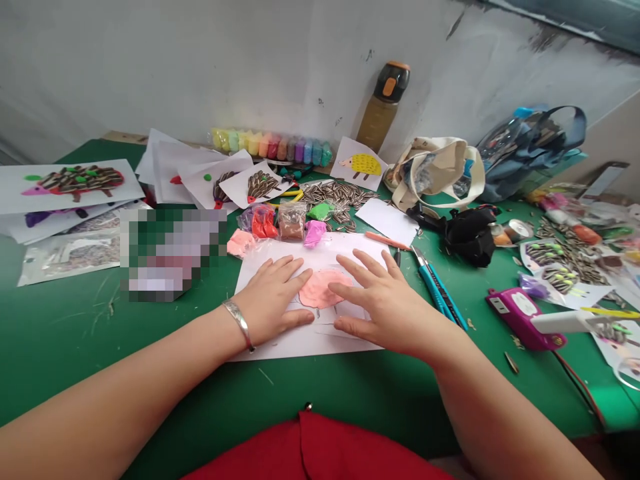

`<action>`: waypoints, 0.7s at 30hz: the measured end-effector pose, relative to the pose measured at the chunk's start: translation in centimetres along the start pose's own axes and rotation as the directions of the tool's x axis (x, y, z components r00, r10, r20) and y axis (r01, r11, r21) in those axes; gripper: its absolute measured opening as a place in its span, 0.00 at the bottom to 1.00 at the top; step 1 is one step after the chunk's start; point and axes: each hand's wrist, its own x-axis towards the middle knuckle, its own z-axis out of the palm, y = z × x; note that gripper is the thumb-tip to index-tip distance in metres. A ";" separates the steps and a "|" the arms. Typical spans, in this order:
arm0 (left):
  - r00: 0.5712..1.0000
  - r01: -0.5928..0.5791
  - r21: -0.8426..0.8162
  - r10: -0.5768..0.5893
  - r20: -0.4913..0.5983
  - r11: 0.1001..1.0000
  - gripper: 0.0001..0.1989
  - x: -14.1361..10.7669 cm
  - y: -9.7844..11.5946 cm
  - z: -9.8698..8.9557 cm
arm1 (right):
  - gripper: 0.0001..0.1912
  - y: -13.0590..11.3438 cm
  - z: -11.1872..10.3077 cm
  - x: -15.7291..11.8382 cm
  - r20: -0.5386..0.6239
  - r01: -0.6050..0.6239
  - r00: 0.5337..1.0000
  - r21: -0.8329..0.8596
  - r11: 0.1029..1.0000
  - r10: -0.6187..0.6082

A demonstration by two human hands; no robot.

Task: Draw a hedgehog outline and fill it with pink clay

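Note:
A flattened patch of pink modelling clay (319,293) lies on a white sheet of paper (280,343) in front of me. Pencil lines show around the clay. My left hand (275,293), with a silver bracelet at the wrist, rests flat on the paper at the clay's left side, fingers spread. From the right, my right hand (377,297) lies with fingers apart, and one fingertip overlaps the clay's right edge. Neither hand grips anything. Just beyond the paper sit bags of red clay (263,221), brown clay (292,221) and purple-pink clay (315,233).
Blue cutters (440,293) lie right of the paper. Behind are a heap of sunflower seeds (340,193), a row of coloured clay packs (273,147) and a bottle (384,107). Seed-covered hedgehog pictures (75,183) are stacked left. A magenta power strip (525,319) sits right.

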 end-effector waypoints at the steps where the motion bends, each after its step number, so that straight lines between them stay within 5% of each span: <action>1: 1.000 -0.003 0.002 0.003 -0.001 1.000 0.36 0.0 0.0 0.0 | 0.24 -0.3 0.1 0.0 0.017 0.001 1.000 -0.009 1.000 -0.001; 21: 0.997 -0.020 -0.051 0.016 -0.071 0.999 0.35 -0.2 0.0 0.6 | 0.23 -1.4 1.5 0.0 -0.013 0.089 0.996 0.024 0.996 -0.088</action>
